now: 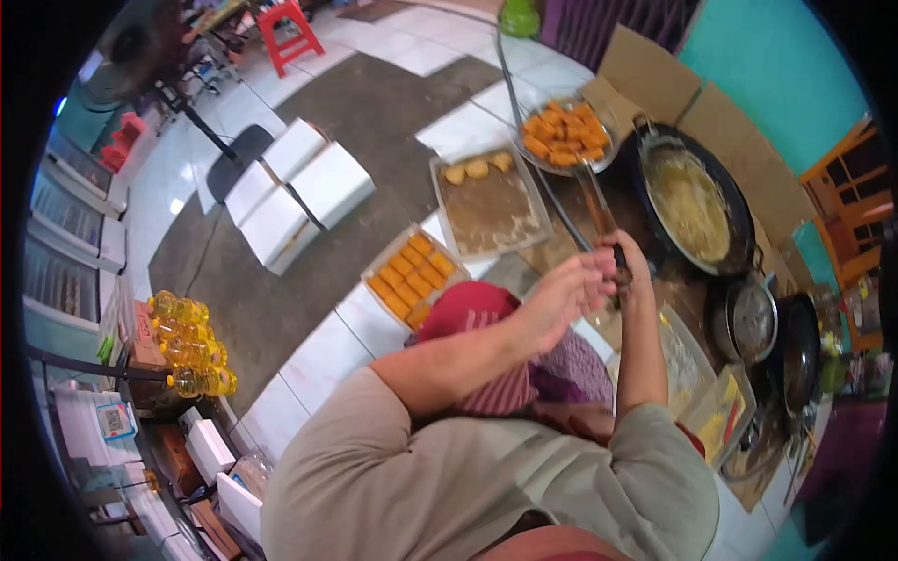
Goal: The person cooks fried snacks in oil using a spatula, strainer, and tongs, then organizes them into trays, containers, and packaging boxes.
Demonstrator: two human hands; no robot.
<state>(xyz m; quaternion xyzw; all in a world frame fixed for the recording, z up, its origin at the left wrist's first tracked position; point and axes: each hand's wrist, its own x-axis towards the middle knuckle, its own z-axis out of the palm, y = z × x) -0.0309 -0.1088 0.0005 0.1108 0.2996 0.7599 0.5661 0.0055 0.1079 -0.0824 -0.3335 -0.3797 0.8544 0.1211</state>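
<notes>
My right hand (631, 260) is wrapped around the dark end of a strainer's long wooden handle (597, 198). The strainer (608, 126) is piled with orange-brown fried rolls (564, 133), and it sits left of a big black wok (744, 229) of bubbling oil (690, 201). My left hand (558, 297), fingers stretched out, is beside the handle close to my right hand, its fingertips overlapping the handle in this view. Nearer to me and to the left is a tray of fried rolls (410, 271) in rows. Behind it, a shallow tray (491, 220) holds a few pale pieces (477, 169).
Cardboard sheets (645, 75) screen the wok from the teal wall. A metal pot (745, 318) and a dark pan (800, 355) stand at the right. A grey hose (564, 210) crosses the floor. White boxes (309, 192), yellow oil bottles (192, 338) and a red stool (286, 39) are farther left.
</notes>
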